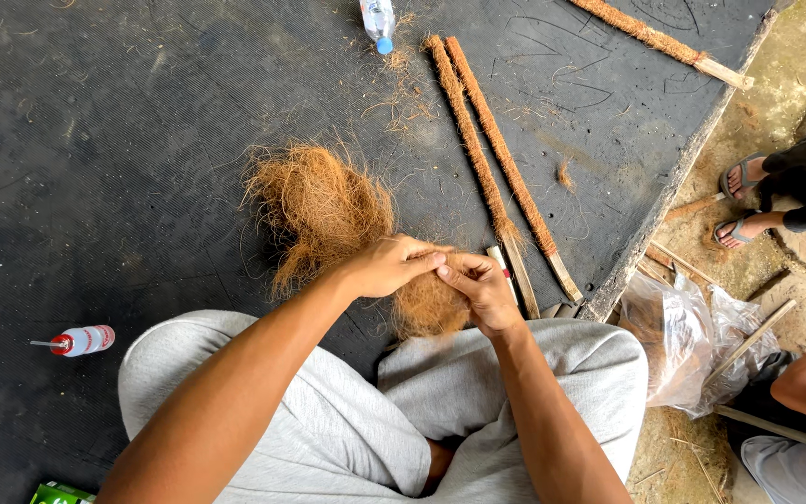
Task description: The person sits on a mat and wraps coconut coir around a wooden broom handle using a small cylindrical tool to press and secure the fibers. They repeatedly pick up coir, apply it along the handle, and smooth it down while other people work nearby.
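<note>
You are sitting cross-legged on the black rubber mat (95,140) with both hands meeting just above your knees, and the step in hand looks like teasing and shaping a small wad of coconut fibre (424,306) between your fingers. Your left hand (392,264) is curled over the top of that wad, fingers closed and pinching its upper edge; your right hand (479,287) grips the same wad from the other side, thumb and fingertips pressed into it, so the two hands touch at the fingertips. The wad hangs between them, just in front of your grey trousers (328,420). The bigger loose heap of coconut fibre (317,210) lies on the mat just beyond your left hand, close enough to draw from. To the right of it, two fibre-wrapped sticks (492,159) lie side by side, their bare wooden ends pointing toward your right hand, with a third wrapped stick (650,39) well apart at the far edge of the mat. Judging by this, the next move calls for keeping a firm pinch while you pull the strands even, so the wad does not shed. A small red-capped glue bottle (81,341) lies on the mat to your left, and a plastic water bottle (378,21) at the far side.
</note>
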The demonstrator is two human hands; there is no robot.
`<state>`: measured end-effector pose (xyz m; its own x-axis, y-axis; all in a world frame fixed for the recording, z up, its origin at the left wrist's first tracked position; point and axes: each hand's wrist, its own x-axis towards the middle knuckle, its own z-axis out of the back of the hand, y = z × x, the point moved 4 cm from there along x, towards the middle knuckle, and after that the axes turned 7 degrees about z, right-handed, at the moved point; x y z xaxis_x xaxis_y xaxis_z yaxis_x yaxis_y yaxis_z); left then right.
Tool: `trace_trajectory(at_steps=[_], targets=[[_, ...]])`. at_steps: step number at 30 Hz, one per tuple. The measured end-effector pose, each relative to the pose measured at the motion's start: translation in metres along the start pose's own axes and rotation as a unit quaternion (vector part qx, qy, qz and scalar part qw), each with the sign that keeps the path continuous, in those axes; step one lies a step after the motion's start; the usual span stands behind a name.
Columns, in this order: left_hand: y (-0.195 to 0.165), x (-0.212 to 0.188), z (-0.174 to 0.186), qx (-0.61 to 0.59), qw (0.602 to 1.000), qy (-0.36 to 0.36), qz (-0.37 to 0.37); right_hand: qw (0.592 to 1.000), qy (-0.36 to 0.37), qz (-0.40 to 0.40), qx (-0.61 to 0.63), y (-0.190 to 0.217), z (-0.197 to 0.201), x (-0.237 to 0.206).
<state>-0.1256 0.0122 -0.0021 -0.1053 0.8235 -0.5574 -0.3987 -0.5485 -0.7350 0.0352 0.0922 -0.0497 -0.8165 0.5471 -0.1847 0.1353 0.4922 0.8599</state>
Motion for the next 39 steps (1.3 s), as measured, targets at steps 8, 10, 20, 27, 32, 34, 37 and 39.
trace_trajectory(at_steps=[8,10,20,27,32,34,37,39], targets=[[0.007,0.002,0.007,-0.015,0.997,-0.075,-0.018,0.996,-0.013,0.04,-0.075,0.003,0.011,0.003],[0.013,0.004,0.007,-0.038,0.998,-0.042,0.036,0.996,-0.014,0.043,-0.082,0.002,0.013,0.003],[0.012,0.01,0.008,-0.071,0.993,-0.098,-0.006,0.997,-0.072,0.039,-0.016,0.019,0.008,0.006],[0.013,0.007,0.027,-0.092,0.969,-0.227,-0.014,0.997,-0.059,-0.042,-0.037,0.025,-0.015,-0.002],[0.005,-0.001,0.021,-0.142,0.975,-0.172,0.015,0.992,-0.063,0.064,-0.088,0.015,-0.001,0.005],[0.0,-0.003,0.017,-0.16,0.976,-0.145,0.003,0.987,-0.077,0.096,-0.099,0.011,0.01,0.006],[-0.003,-0.003,0.015,-0.175,0.978,-0.113,0.001,0.98,-0.099,0.128,-0.113,0.007,0.021,0.003],[-0.002,-0.003,0.015,-0.165,0.978,-0.124,0.012,0.979,-0.112,0.124,-0.12,0.006,0.024,0.002]])
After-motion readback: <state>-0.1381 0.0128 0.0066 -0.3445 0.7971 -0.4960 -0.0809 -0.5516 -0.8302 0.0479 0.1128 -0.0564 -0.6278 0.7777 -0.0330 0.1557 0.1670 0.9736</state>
